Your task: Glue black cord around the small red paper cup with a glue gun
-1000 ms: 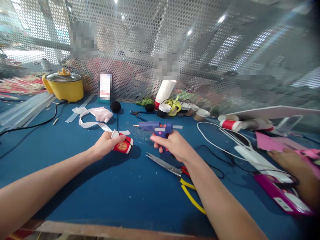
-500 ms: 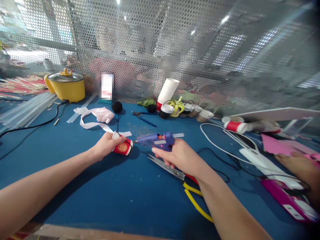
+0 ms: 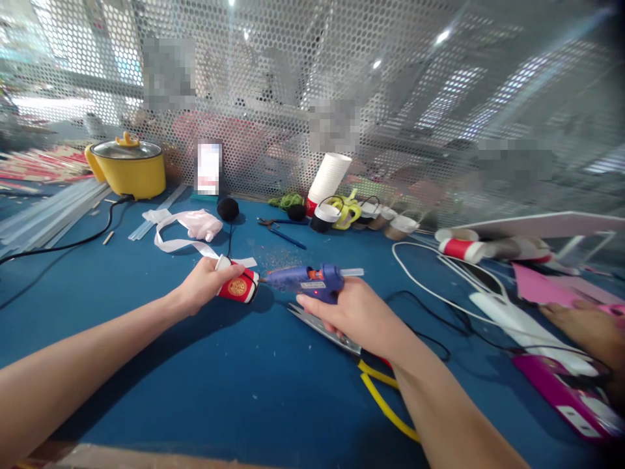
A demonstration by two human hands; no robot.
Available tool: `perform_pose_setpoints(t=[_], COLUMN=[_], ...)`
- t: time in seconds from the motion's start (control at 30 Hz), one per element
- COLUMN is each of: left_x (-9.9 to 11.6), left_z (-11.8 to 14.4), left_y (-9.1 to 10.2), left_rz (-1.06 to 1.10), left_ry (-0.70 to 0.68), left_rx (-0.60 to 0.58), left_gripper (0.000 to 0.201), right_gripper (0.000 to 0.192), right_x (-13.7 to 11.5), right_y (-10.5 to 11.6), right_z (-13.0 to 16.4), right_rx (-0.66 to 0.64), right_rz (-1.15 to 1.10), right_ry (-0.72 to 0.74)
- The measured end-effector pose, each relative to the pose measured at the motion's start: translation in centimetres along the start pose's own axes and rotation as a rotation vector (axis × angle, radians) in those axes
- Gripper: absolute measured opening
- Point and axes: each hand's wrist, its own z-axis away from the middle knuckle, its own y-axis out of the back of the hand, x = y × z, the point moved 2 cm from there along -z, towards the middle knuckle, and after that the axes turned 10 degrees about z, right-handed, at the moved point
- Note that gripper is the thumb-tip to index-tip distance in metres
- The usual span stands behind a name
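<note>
My left hand (image 3: 204,281) is closed around a small red paper cup (image 3: 240,286) with a gold emblem, which lies tilted on its side just above the table. A black cord runs from the cup to a black yarn ball (image 3: 228,210) behind it. In my right hand (image 3: 354,309) is a blue hot glue gun (image 3: 307,279), a clear glue stick jutting from its rear. Its nozzle is at the cup's right-hand end; whether it touches cannot be seen. Large scissors (image 3: 325,327) with yellow handles lie under my right hand and wrist.
A yellow electric pot (image 3: 129,170) stands at the back left beside clear glue sticks (image 3: 53,218). White ribbon (image 3: 183,244), blue-handled pliers (image 3: 283,231) and stacked paper cups (image 3: 329,179) lie farther back. On the right are a power strip (image 3: 530,332), cables and another person's hand (image 3: 581,326).
The glue gun has shifted very slightly to the right and down with my right hand. My left hand and the cup have moved only a touch left.
</note>
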Motion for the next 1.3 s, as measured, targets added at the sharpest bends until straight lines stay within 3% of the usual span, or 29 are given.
perform_pose_setpoints(t=[0.63, 0.8, 1.3], left_x=[-0.6, -0.3, 0.2], left_z=[-0.5, -0.2, 0.6], left_y=[0.5, 0.4, 0.1], left_rz=[-0.032, -0.053, -0.204], left_ry=[-0.047, -0.077, -0.286], left_rx=[-0.038, -0.039, -0.137], left_gripper=[0.031, 0.030, 0.030], right_gripper=[0.026, 0.031, 0.031], right_x=[-0.7, -0.6, -0.3], right_y=[0.3, 0.3, 0.5], right_z=[0.5, 0.4, 0.3], right_rx=[-0.022, -0.012, 0.077], right_rz=[0.027, 0.059, 0.059], right_ry=[-0.033, -0.017, -0.014])
